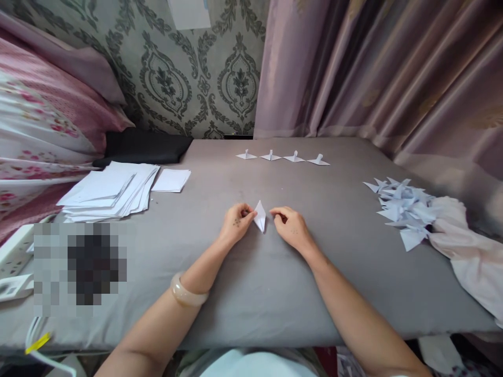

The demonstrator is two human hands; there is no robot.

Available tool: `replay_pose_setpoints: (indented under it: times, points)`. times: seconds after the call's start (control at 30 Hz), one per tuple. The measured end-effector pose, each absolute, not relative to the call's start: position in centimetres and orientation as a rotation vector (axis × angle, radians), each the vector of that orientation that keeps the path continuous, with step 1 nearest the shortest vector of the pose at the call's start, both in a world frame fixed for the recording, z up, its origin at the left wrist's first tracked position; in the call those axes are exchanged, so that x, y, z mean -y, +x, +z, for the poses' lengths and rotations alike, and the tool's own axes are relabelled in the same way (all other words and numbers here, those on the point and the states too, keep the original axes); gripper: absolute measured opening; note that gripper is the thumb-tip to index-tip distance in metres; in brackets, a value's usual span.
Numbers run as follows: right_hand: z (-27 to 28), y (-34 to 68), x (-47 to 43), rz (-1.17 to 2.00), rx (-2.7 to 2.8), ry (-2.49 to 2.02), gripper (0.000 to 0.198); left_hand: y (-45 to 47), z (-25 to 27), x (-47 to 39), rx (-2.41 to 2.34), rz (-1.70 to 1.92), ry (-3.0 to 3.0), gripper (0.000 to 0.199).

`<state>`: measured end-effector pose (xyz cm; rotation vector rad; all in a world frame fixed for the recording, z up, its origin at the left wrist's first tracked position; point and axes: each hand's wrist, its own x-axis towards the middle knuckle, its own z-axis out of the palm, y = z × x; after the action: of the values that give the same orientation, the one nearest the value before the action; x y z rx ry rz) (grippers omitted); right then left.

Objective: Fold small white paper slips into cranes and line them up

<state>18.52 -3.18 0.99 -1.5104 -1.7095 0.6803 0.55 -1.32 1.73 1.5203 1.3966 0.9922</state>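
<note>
We see a grey wall with dark damask medallions (202, 84) behind a flat table covered in grey cloth (334, 209); pleated, satiny mauve curtains (334, 68) hang at right, pink-and-white floral fabric (43, 110) at left.

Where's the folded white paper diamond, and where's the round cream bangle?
Folded white paper diamond (260, 217): head view, middle of its face.
Round cream bangle (188, 298): head view, near side of its band.

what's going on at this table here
A person's left hand holds a small folded white paper by its edge, while the right hand hovers just beside it, apparently not touching. Four folded pieces sit in a row toward the back of the table. Loose paper sheets lie at left, a folded paper pile at right.
</note>
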Motion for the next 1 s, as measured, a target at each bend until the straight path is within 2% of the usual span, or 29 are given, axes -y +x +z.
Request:
replay_pose_setpoints:
  times: [0.07,0.17,0.33,0.43,0.63,0.83,1.0]
  points:
    - [0.9,18.3,3.1,0.871,1.441,-1.490,0.022,0.7,2.1,1.5,-1.269,1.096,1.235,0.019]
    - [1.6,17.6,3.4,1.191,1.166,-1.399,0.043,1.0,2.3,1.7,-1.138,1.174,0.968,0.025]
    - [3.2,15.9,4.5,1.404,1.054,-1.242,0.052,1.6,2.4,1.9,-1.048,1.254,0.767,0.026]
    - [3.3,15.2,4.6,1.339,0.976,-1.247,0.054,2.1,2.8,2.2,-0.986,1.268,0.663,0.028]
    - [2.7,15.2,4.4,1.100,0.920,-1.259,0.032,3.1,3.2,3.2,-0.955,1.153,0.609,0.032]
    - [2.8,16.4,4.7,0.910,1.206,-1.355,0.019,2.0,3.1,2.6,-1.135,1.256,1.256,0.050]
    - [3.5,16.9,4.9,0.679,1.530,-1.328,0.013,0.2,3.2,1.8,-1.129,1.111,1.663,0.021]
